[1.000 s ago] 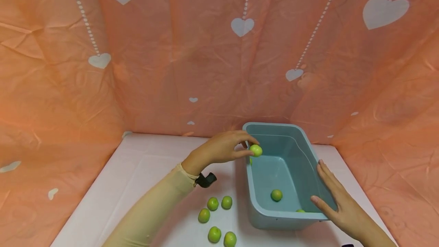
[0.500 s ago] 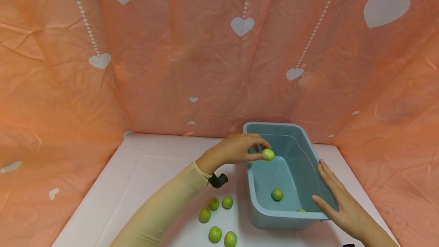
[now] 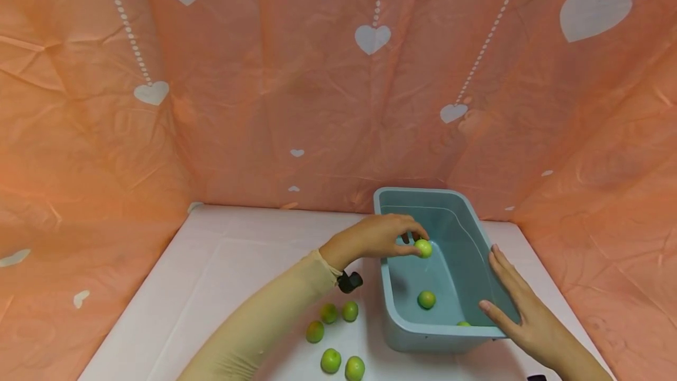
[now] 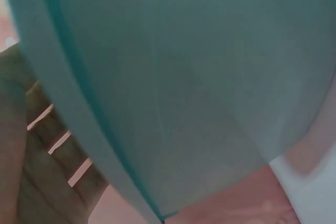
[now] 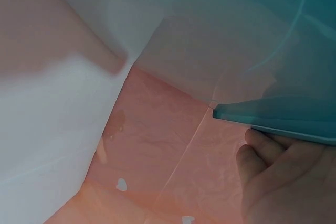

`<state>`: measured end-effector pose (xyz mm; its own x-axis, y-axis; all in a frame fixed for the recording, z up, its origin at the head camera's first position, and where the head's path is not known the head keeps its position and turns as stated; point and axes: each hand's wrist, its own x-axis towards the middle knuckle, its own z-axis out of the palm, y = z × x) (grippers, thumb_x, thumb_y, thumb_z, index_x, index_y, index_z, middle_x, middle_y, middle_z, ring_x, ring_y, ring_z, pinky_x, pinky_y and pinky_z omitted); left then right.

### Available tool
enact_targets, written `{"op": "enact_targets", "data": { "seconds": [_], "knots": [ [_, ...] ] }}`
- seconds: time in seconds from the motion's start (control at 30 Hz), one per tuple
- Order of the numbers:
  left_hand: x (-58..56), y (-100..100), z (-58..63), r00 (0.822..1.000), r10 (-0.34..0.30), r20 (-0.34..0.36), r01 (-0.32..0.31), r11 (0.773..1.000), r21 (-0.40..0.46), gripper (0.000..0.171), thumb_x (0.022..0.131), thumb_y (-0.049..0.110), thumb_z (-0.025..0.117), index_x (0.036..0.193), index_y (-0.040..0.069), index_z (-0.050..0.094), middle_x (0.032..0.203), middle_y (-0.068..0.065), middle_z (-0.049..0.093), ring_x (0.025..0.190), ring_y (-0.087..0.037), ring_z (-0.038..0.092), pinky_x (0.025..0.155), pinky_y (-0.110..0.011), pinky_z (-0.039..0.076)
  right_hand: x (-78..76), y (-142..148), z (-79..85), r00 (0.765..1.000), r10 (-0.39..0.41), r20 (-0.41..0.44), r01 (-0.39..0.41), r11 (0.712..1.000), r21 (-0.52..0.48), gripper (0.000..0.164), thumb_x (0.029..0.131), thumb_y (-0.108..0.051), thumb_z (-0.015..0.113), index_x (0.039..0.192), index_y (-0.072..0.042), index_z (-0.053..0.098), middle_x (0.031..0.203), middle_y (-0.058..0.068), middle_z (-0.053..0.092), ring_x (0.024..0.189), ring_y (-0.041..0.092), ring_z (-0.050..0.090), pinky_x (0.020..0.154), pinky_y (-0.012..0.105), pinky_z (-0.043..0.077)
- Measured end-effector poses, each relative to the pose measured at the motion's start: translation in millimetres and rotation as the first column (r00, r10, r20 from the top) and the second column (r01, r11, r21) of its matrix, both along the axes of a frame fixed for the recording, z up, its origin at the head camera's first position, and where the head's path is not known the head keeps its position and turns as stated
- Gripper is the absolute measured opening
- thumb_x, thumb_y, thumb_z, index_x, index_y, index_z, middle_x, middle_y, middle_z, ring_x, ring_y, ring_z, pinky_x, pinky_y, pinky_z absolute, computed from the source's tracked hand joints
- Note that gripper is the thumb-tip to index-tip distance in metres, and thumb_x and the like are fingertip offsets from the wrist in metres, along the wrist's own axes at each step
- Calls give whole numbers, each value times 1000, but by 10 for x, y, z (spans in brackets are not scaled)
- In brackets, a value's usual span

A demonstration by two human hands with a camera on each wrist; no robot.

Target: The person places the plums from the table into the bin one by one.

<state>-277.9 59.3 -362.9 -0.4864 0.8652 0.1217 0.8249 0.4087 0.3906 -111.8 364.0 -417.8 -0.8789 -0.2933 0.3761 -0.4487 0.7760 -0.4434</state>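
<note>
In the head view my left hand (image 3: pixel 383 236) reaches over the left rim of a blue-grey plastic tub (image 3: pixel 388 296). Thumb and fingertips pinch a small round green fruit (image 3: pixel 423 248) above the tub's inside. Another green fruit (image 3: pixel 426 300) lies on the tub floor, and part of one more fruit (image 3: pixel 463 324) shows behind the near rim. My right hand (image 3: pixel 529 316) rests at the tub's near right corner, fingers stretched along the right rim, thumb over the near edge. The right wrist view shows this hand (image 5: pixel 286 174) with its fingertips at the tub's rim (image 5: pixel 273 127).
Several green fruits (image 3: pixel 331 361) lie on the white tabletop (image 3: pixel 222 287) left of the tub, under and near my left forearm. An orange curtain (image 3: pixel 264 104) with pale hearts encloses the table at the back and sides. A black camera mount (image 3: pixel 350 282) sits at my left wrist.
My left hand has moved right and slightly down with the pinched fruit, from the left rim to farther over the tub's inside. The right hand and tub stay in place.
</note>
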Motion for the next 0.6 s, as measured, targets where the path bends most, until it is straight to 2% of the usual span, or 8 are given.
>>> {"op": "enact_targets", "data": {
  "seconds": [0.17, 0.33, 0.6],
  "knots": [
    [18, 86, -42, 1000, 14, -15, -15, 998, -63, 36, 104, 39, 73, 137, 26, 73, 123, 12, 69, 112, -3, 66, 87, -20, 51, 3, -9, 5, 1000, 1, -5, -1, 1000, 2, 93, 97, -16, 78, 171, -8, 23, 180, 3, 11, 159, -7, 0, 114, 3, 3],
    [42, 176, -71, 999, -1, -36, -2, 995, -99, 37, 105, 40, 72, 138, 25, 72, 122, 12, 69, 115, -7, 67, 88, -20, 52, 5, -9, 12, 1000, 0, 5, 0, 1000, -2, 93, 97, -16, 78, 172, -10, 22, 180, 2, 11, 159, -8, 0, 114, 3, 3],
    [67, 317, -121, 999, -9, -51, 1, 989, -146, 36, 105, 43, 72, 137, 28, 72, 121, 15, 68, 110, -3, 65, 87, -21, 50, 1, -4, 5, 1000, 8, 0, -8, 1000, -6, 93, 97, -15, 78, 172, -9, 22, 180, 3, 11, 159, -7, 1, 114, 3, 3]
  ]
}}
